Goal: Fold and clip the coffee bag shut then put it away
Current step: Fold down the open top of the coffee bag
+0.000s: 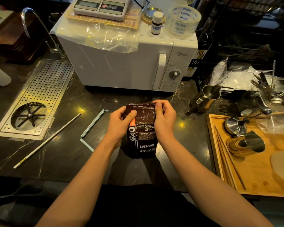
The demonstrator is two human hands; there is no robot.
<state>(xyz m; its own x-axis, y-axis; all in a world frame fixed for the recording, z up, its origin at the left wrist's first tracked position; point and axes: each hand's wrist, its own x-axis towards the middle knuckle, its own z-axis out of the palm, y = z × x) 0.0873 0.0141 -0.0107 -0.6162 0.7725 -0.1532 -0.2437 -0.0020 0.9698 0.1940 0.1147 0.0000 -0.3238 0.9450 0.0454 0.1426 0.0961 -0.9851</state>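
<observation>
A dark brown coffee bag [142, 138] with white lettering stands upright on the black marble counter in front of me. Its top is bent over toward me. My left hand [120, 123] grips the bag's upper left side, thumb pressed on the folded part. My right hand [165, 118] pinches the upper right corner of the fold. A pale blue bag clip [93, 126] lies open on the counter just left of my left hand, apart from the bag. A thin white rod [47, 140] lies further left.
A white microwave [129, 63] stands right behind the bag, with a scale, a small bottle and a tape roll on top. A perforated steel drain tray [44, 89] sits at left, a steel pitcher [206, 97] and a wooden tray [252, 177] of barista tools at right.
</observation>
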